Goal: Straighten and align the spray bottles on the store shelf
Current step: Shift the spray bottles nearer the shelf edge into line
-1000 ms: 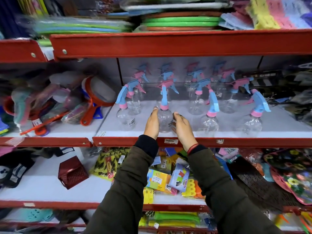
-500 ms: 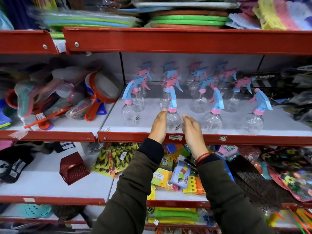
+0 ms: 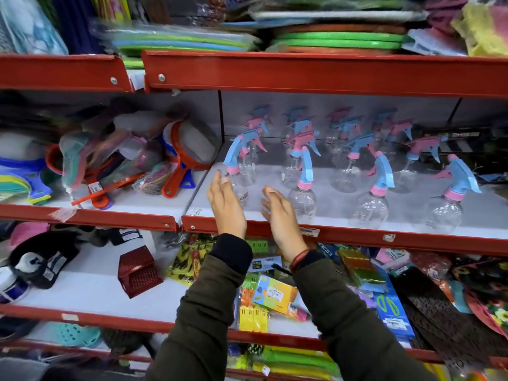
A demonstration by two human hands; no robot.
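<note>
Clear spray bottles with pink and blue trigger heads stand in rows on the white shelf (image 3: 343, 215) with a red front edge. The front row holds the leftmost bottle (image 3: 237, 156), a second bottle (image 3: 303, 198), a third (image 3: 371, 206) and a fourth (image 3: 443, 213); several more stand behind. My left hand (image 3: 226, 206) is raised with its fingers apart, overlapping the left side of the leftmost bottle. My right hand (image 3: 281, 217) is open between the leftmost and second bottles. Neither hand holds anything.
A pile of red-rimmed strainers (image 3: 184, 149) and netted goods fills the neighbouring shelf section on the left. Coloured mats (image 3: 338, 39) lie on the shelf above. Below, packets (image 3: 275, 292) and a red basket (image 3: 137, 270) sit on the lower shelf.
Both hands have let go of the second front bottle and shifted left, toward the leftmost front bottle. The view has swung left too.
</note>
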